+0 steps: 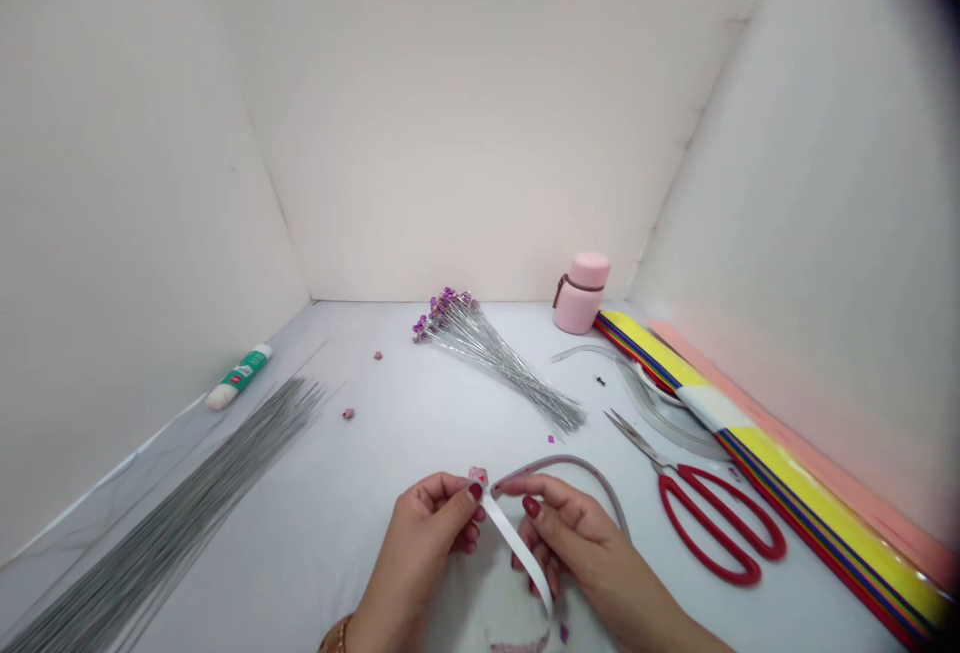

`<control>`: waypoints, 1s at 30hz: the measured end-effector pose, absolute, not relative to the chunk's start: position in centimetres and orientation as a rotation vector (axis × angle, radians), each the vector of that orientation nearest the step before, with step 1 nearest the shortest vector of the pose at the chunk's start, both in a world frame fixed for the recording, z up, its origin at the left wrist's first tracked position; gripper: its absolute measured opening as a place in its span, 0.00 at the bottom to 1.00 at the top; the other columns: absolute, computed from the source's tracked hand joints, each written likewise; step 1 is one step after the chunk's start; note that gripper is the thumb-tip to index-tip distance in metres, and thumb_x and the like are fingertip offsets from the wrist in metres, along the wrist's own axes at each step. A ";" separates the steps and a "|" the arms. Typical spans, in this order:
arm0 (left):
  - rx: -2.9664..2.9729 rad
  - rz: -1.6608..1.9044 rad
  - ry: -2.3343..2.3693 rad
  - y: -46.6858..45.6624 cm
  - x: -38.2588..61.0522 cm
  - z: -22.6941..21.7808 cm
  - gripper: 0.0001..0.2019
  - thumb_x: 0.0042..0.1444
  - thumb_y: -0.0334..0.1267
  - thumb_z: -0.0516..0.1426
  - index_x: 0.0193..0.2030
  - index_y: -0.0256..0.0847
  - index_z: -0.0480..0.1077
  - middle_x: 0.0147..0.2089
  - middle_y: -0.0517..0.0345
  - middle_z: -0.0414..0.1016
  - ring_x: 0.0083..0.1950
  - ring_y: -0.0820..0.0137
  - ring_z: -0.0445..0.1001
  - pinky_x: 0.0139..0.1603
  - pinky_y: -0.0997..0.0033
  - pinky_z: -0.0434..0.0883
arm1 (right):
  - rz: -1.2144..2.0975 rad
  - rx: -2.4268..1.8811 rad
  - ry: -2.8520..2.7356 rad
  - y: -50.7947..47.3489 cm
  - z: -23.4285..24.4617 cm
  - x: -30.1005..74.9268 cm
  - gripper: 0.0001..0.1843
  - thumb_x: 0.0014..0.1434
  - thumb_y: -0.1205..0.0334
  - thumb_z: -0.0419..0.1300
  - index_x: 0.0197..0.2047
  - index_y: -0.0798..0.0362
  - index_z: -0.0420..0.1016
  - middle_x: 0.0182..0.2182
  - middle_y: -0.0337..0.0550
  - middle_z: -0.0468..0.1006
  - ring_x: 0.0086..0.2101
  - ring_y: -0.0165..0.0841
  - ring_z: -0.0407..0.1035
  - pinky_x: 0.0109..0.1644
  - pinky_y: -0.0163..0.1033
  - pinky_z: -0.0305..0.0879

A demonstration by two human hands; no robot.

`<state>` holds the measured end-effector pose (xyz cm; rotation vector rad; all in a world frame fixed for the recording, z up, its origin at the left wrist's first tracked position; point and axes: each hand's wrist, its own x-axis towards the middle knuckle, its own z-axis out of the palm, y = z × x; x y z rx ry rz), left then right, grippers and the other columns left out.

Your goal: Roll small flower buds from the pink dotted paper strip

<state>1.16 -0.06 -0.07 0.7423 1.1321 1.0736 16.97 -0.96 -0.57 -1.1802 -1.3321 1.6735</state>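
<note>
My left hand (435, 518) pinches a narrow ribbon-like strip (517, 541) between thumb and fingers, at a small folded pink end. The strip is white on one face and greyish pink with specks on the other. One part runs down past my right fingers and curls near the bottom edge; a greyish band arcs behind my right hand. My right hand (574, 538) is beside the fold, its index finger stretched out to touch the strip, with the thumb apart and the other fingers curled.
Beyond my hands lies a bundle of silvery stems with purple tips (510, 363). Red-handled scissors (720, 523) and stacked coloured sheets (750, 453) lie right, near a pink flask (581, 298). Bare wires (187, 503) and a glue stick (240, 376) lie left; two small pink folded pieces (348, 414) sit between.
</note>
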 end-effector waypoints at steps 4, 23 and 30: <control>0.699 1.078 1.107 0.0 1.2 -0.5 0.10 0.44 0.37 0.60 0.21 0.33 0.68 0.19 0.60 0.69 0.18 0.80 0.63 0.21 0.81 0.60 | 1.229 -1.035 -1.750 -1.1 0.1 17.5 0.12 0.52 0.66 0.56 0.41 0.50 0.74 0.30 0.42 0.71 0.27 0.28 0.64 0.29 0.32 0.60; 0.846 1.077 1.108 -0.7 1.7 -0.1 0.09 0.45 0.36 0.59 0.21 0.34 0.65 0.15 0.63 0.67 0.17 0.79 0.62 0.19 0.80 0.58 | 1.884 -1.225 -1.215 -1.3 -0.9 16.3 0.21 0.39 0.47 0.65 0.23 0.57 0.65 0.12 0.30 0.64 0.11 0.19 0.52 0.12 0.25 0.45; 0.882 1.039 1.066 -1.0 2.0 -1.2 0.08 0.47 0.36 0.58 0.22 0.36 0.64 0.14 0.63 0.67 0.16 0.77 0.64 0.19 0.78 0.59 | 1.893 -1.235 -1.349 -1.7 -0.6 16.1 0.22 0.45 0.44 0.59 0.23 0.59 0.68 0.12 0.31 0.63 0.10 0.17 0.49 0.13 0.25 0.41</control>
